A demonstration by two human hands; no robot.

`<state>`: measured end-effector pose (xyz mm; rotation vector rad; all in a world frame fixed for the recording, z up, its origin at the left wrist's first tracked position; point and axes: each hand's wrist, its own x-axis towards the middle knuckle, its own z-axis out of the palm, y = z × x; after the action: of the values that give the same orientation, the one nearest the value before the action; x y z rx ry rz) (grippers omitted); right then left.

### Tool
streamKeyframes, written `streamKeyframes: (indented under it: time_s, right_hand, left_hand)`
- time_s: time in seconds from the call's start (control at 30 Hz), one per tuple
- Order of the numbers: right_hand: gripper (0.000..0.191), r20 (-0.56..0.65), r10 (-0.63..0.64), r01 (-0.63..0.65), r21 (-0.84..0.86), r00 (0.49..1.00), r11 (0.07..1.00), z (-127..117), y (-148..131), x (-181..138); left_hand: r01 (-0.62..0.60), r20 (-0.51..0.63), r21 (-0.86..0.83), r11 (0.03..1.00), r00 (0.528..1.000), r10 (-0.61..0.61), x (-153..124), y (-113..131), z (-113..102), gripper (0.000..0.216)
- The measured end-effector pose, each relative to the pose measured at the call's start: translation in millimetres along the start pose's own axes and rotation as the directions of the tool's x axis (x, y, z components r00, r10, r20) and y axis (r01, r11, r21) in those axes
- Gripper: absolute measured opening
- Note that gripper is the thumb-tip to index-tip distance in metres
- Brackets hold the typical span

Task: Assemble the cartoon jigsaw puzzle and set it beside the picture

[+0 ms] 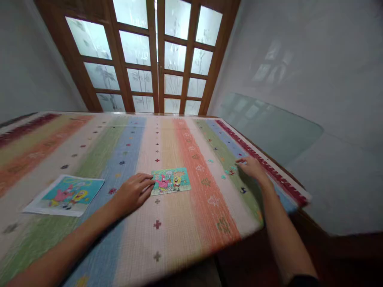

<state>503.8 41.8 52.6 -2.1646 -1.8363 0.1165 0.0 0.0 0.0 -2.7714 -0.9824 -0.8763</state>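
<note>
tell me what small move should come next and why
Probably pick up one small teal piece with the right hand: its fingertips are close to several such loose pieces, while the left hand is at the left edge of the smaller cartoon picture.

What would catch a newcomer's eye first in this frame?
Probably the bright cartoon picture near the centre, the left hand at its left edge. Then the printed sheet to the left and the striped cloth underneath. Farther right, the right hand is beside small teal pieces.
</note>
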Motion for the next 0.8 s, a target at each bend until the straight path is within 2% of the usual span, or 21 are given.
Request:
streamKeyframes:
  time_s: [0.23,0.5,0.6,0.8]
  right_hand:
    - [0.007,0.000,-0.039,0.039,0.051,0.999,0.998,6,6,-21]
    - [0.007,-0.018,-0.034,0.036,0.139,0.999,0.990,22,12,-12]
    - [0.003,-0.022,-0.052,0.055,0.167,0.998,0.984,25,13,-9]
    - [0.007,0.003,-0.062,0.059,0.219,0.998,0.974,24,13,-6]
  left_hand:
    - [0.020,-0.022,-0.046,0.999,1.000,-0.021,-2,0,-4,0.028]
    - [0.020,-0.017,-0.041,0.999,1.000,-0.020,-1,-2,-2,0.026]
    - [0.012,-0.019,-0.026,1.000,1.000,-0.013,-1,-2,-1,0.027]
    - [-0.003,-0.043,-0.026,1.000,0.999,0.002,-1,-1,0,0.026]
